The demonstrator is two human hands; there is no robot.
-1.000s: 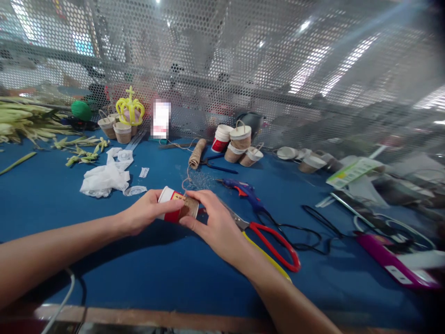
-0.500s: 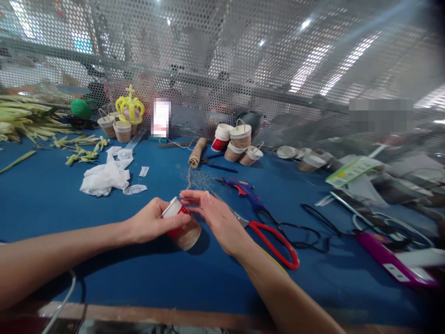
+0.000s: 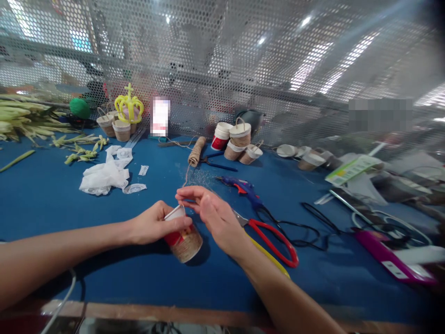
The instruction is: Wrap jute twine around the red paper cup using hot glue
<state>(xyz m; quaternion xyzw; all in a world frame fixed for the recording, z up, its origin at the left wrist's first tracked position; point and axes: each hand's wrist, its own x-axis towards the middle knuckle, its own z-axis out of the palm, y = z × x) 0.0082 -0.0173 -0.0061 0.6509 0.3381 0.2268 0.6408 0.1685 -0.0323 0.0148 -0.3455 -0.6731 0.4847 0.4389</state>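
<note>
My left hand (image 3: 153,224) is wrapped round a red and white paper cup (image 3: 182,236) whose lower half is bound in brown jute twine. The cup is tilted, its wrapped base pointing toward me. My right hand (image 3: 212,214) is just right of the cup, thumb and fingers pinching the twine strand (image 3: 186,176). That strand runs back to a twine spool (image 3: 196,152) lying on the blue table (image 3: 52,204).
Red-handled scissors (image 3: 271,239) lie right of my right hand, with a blue glue gun (image 3: 243,188) and black cable behind. Twine-wrapped cups (image 3: 240,144) stand at the back by a perforated metal screen. Crumpled white plastic (image 3: 104,176) and green leaves (image 3: 81,150) lie left.
The cup has swung from lying sideways to tilted with its wrapped base toward me. My right hand came off the cup, rose, and now pinches the twine above it.
</note>
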